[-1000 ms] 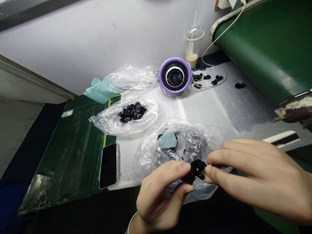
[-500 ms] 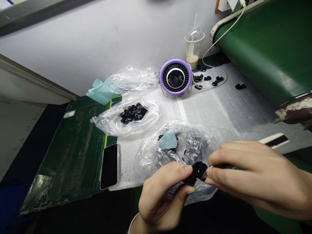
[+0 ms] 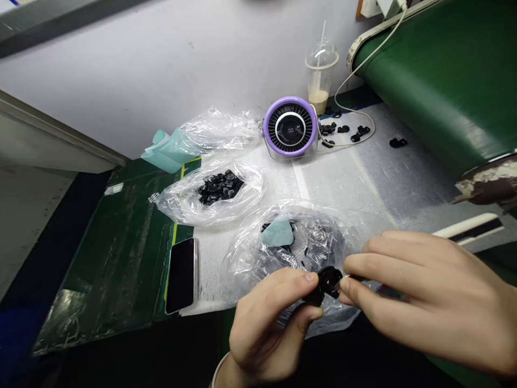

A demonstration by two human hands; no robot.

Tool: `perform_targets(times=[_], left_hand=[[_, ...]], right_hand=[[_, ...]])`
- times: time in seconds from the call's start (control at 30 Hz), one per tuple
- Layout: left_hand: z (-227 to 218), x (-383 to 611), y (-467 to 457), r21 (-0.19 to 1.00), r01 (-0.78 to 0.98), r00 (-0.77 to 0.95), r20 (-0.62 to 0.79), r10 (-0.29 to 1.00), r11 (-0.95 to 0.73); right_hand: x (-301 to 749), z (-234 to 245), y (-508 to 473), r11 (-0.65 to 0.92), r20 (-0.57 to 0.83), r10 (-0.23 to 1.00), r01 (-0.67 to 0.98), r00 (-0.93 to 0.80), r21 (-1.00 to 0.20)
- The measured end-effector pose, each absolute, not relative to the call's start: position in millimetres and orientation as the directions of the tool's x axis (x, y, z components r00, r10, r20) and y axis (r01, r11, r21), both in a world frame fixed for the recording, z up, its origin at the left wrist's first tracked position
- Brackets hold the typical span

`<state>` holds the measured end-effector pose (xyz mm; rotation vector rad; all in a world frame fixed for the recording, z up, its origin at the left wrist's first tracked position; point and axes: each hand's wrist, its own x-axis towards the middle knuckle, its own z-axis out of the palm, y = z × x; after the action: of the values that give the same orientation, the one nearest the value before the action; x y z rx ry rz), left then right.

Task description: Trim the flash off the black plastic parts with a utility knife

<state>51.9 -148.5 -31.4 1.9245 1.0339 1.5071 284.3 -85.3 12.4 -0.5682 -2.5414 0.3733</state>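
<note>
My left hand (image 3: pixel 269 323) pinches a small round black plastic part (image 3: pixel 325 284) between thumb and forefinger, low in the middle of the view. My right hand (image 3: pixel 428 299) comes in from the right with its fingers closed on a thin metal tool whose tip touches the part. Both hands hover over a crumpled clear plastic bag (image 3: pixel 299 242) holding black parts and a pale blue slip. A second clear bag (image 3: pixel 214 191) with a heap of small black parts lies further back to the left.
A black phone (image 3: pixel 180 275) lies at the white mat's left edge on the green surface. A purple desk fan (image 3: pixel 290 128), a plastic drink cup (image 3: pixel 320 75), loose black parts (image 3: pixel 343 130) and a white cable sit at the back. A green conveyor (image 3: pixel 444 70) rises at right.
Hardly anything has moved: both hands stay together on the black part, with the right hand shifting slightly. The view drifted a little.
</note>
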Motion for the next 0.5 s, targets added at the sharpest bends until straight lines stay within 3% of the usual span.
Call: perform_targets(times=[0.3,0.5], left_hand=[[-29.3,54.4,-149.2,0.768,0.267,0.123,0.572,0.811,-0.582],[-28.0,55.2,-148.9,0.769,0.252,0.123,0.577,0.808,-0.587]], right_hand=[[285.4,11.9,-80.6,0.877,0.401,0.434,0.276,-0.807,-0.393],[288.8,3.5,-80.7,0.841,0.43,0.456,0.218,-0.779,-0.496]])
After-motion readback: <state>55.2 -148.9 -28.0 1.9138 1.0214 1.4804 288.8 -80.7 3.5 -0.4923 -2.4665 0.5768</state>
